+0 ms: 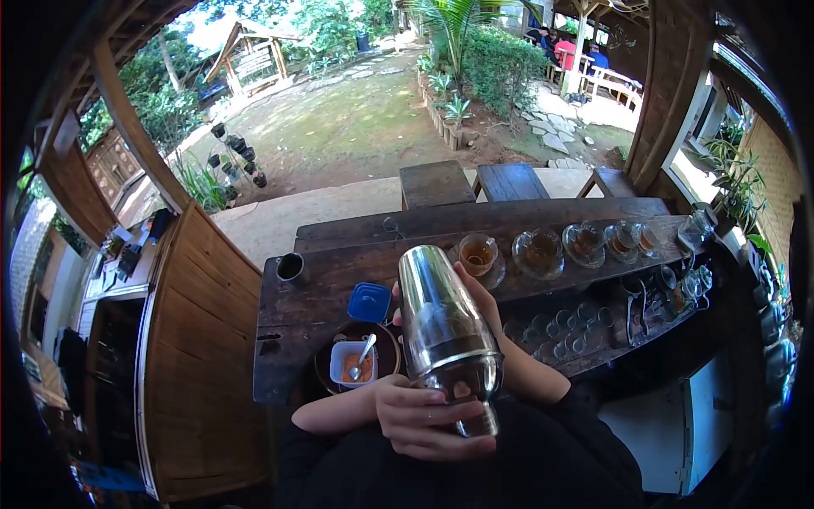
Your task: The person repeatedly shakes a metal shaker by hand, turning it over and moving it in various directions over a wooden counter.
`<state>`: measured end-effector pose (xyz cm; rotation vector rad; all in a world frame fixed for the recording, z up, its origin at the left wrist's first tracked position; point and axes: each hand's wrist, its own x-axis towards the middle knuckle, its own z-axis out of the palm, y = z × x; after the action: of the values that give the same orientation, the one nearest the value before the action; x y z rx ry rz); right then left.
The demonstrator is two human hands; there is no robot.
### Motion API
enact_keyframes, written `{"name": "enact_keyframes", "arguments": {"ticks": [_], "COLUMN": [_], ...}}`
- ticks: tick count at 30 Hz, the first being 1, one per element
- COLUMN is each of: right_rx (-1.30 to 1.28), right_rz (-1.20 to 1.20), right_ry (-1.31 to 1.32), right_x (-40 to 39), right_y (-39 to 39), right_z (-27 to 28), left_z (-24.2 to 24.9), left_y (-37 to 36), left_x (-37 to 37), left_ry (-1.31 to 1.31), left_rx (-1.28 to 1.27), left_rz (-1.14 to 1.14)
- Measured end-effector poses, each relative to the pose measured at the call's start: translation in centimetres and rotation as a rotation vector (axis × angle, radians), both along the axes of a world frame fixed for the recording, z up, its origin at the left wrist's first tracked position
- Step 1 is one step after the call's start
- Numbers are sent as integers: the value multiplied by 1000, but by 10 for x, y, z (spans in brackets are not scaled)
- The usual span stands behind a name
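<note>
Fingers (428,414) around shaker (441,305) (table edge (264,339) beyond)

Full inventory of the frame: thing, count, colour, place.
table: 1, dark brown, centre
stools: 3, dark wood, beyond table
tray: 1, dark brown, near-left on table
tub: 1, whitish, on tray
spoon: 1, silver, in tub
lid: 1, blue, beyond tub
mug: 1, dark, table's left end
amber-filled glass cups: about 5, clear, row rightward
small glasses: several, clear, right of centre
cabinet: 1, brown, left
people: several, count unclear, upper right
shaker: 1, silver, centre front
left hand: 1, bare, gripping shaker's lower end
right hand: 1, bare, behind shaker's body
</note>
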<state>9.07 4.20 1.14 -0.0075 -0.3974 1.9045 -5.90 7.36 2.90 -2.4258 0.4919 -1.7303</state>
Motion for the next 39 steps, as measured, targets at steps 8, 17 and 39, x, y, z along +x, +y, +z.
{"name": "enact_keyframes", "arguments": {"ticks": [8, 17, 39], "right_rx": [-103, -149, -9], "right_rz": [-261, 69, -68], "right_ry": [-25, 22, 72], "right_x": [19, 13, 21], "right_y": [27, 24, 21], "right_z": [-39, -70, -14], "left_z": [-8, -3, 32], "left_y": [21, 4, -10], "left_x": [11, 14, 6], "left_ry": [-58, 52, -109], "left_rx": [-434, -212, 129], "left_rz": [105, 108, -91]}}
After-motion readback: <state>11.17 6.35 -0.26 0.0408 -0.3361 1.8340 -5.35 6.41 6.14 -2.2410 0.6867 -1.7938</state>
